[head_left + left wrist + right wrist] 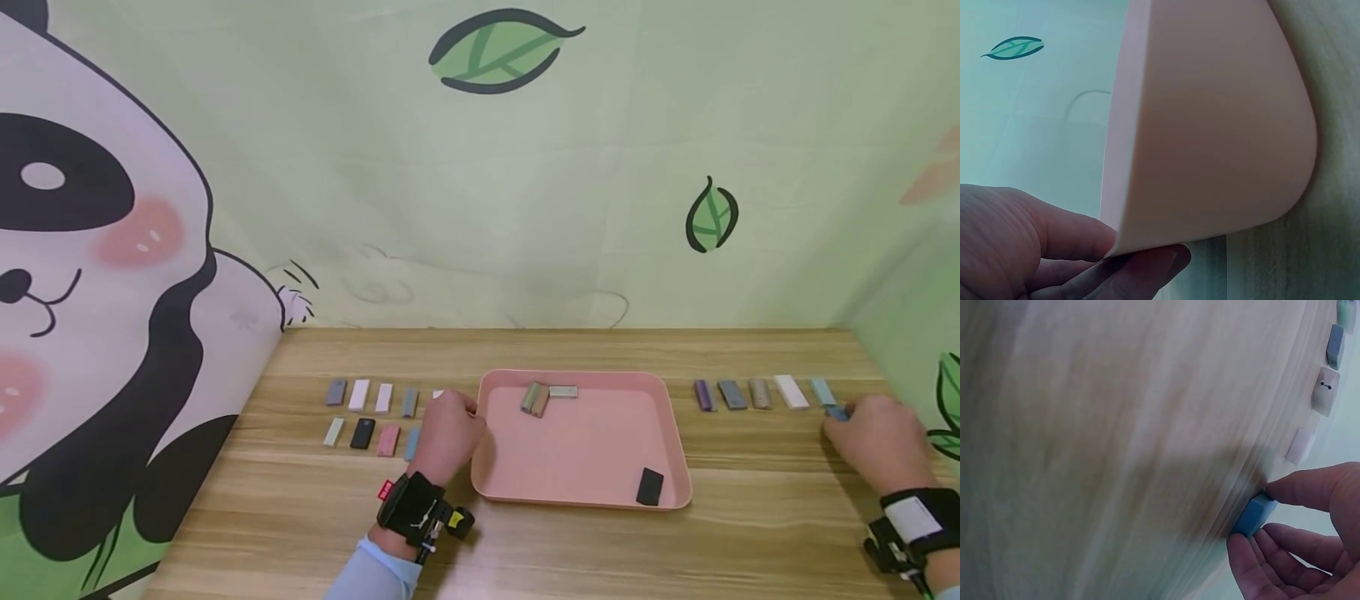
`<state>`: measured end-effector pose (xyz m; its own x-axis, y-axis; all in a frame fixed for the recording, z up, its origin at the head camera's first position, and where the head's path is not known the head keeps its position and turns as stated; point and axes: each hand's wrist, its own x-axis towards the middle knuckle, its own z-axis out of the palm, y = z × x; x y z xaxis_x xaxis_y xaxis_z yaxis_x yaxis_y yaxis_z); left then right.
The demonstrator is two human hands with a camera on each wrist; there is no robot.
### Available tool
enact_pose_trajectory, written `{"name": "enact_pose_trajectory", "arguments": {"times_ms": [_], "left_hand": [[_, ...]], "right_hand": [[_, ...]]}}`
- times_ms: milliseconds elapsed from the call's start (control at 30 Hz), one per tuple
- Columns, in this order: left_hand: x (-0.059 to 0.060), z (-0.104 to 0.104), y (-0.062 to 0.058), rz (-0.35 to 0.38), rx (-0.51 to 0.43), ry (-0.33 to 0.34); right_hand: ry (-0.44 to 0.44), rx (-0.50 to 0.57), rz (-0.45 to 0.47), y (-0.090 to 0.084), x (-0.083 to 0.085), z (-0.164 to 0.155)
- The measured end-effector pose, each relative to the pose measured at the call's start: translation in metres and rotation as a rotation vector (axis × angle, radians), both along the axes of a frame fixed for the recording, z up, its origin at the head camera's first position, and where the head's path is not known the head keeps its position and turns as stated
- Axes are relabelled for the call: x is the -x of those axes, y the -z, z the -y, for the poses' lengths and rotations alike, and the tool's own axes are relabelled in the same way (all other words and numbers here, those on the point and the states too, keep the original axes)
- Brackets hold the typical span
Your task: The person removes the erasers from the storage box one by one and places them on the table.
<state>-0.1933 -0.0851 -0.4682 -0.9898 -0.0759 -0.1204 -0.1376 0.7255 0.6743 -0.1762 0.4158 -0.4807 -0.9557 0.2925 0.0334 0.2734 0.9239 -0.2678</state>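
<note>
With thumb and fingers my left hand pinches the left rim of a pink tray. The left wrist view brings the tray's outer wall close, its edge between the thumb and fingers. At the far right, my right hand holds a small blue eraser-like block between thumb and fingers, at the table surface. Inside the tray, a black block lies near the front right corner. A brown block, a greenish one and a pale one lie near its back.
Left of the tray are two rows of small blocks, among them a black one and a pink one. To its right runs another row, with a purple block and a white block. A printed wall closes the back.
</note>
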Motion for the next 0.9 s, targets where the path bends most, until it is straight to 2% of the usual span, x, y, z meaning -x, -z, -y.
{"name": "enact_pose_trajectory", "arguments": {"times_ms": [167, 333, 567, 733, 900], "left_hand": [[-0.001, 0.000, 0.001, 0.008, -0.004, 0.001], [0.000, 0.001, 0.001, 0.014, -0.009, -0.001], [0.000, 0.001, 0.000, -0.004, 0.013, 0.006], [0.001, 0.001, 0.000, -0.013, 0.017, 0.005], [0.001, 0.000, 0.000, -0.005, 0.011, 0.006]], "right_hand": [[0.002, 0.002, -0.015, 0.001, -0.003, 0.004], [-0.056, -0.004, -0.063, -0.016, -0.001, 0.024], [-0.298, 0.021, -0.202, -0.045, 0.001, 0.080], [-0.526, 0.028, -0.167, -0.059, 0.000, 0.127], [-0.740, 0.026, -0.063, -0.063, -0.003, 0.165]]}}
